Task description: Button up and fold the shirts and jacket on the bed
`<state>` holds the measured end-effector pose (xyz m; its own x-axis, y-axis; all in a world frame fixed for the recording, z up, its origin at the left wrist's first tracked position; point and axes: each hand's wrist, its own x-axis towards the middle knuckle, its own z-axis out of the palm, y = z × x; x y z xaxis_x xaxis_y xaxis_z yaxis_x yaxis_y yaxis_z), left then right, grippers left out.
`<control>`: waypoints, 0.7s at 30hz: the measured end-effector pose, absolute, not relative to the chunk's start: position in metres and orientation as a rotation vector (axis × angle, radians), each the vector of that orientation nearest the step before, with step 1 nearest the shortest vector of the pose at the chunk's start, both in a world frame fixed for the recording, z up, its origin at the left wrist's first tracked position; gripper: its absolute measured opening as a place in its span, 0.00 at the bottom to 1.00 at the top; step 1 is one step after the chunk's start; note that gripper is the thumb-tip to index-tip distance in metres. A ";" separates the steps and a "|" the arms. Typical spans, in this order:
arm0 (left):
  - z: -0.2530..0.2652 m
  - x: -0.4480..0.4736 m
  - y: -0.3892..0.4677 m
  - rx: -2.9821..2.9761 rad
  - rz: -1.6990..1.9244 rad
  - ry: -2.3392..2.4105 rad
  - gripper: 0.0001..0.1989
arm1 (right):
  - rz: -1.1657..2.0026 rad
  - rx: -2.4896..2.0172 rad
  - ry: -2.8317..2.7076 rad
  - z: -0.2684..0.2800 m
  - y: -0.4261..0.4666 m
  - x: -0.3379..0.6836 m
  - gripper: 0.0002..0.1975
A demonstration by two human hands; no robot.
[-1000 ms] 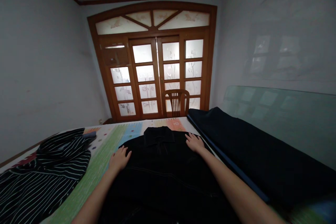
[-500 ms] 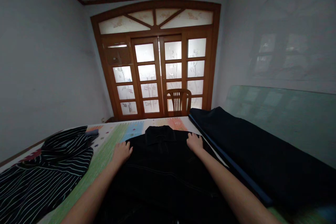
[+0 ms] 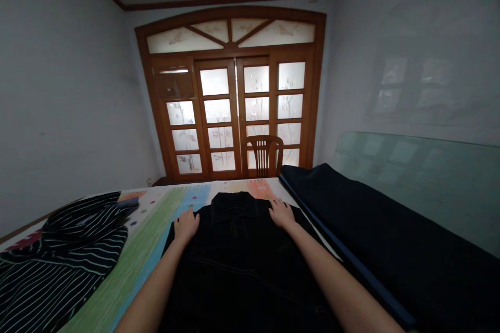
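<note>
A black collared shirt [image 3: 234,250] with pale stitching lies spread in front of me, its collar [image 3: 234,205] pointing away. My left hand [image 3: 186,226] rests on the shirt's left shoulder, fingers stretched forward over the cloth. On the opposite shoulder lies my right hand [image 3: 282,213], its fingers spread and slightly bent. Both hands touch the fabric from above, and neither seems to grip it. The lower part of the shirt runs out of view between my forearms.
The shirt lies on a colourful patterned bedspread [image 3: 158,223]. To the left is a crumpled black-and-white striped garment [image 3: 74,255]. A long dark folded cloth [image 3: 367,218] runs along the right, by a pale green panel [image 3: 422,177]. Beyond stand a wooden chair [image 3: 262,153] and glazed doors [image 3: 237,114].
My left hand has shifted inward over the shirt, and more black cloth shows to its left. My right hand has moved slightly inward too, its fingers more spread.
</note>
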<state>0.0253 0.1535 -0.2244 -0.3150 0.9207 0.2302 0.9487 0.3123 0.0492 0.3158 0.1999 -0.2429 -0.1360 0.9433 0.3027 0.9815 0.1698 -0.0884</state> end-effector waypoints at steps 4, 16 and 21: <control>-0.223 0.022 0.154 -1.730 -0.309 -2.339 0.21 | -0.205 -1.846 -2.114 -0.242 0.205 0.321 0.16; -0.219 0.013 0.143 -1.719 -0.470 -2.135 0.11 | -0.463 -1.698 -2.024 -0.230 0.190 0.324 0.13; -0.208 0.013 0.135 -1.690 -0.564 -1.994 0.12 | -0.502 -1.763 -1.910 -0.221 0.184 0.328 0.08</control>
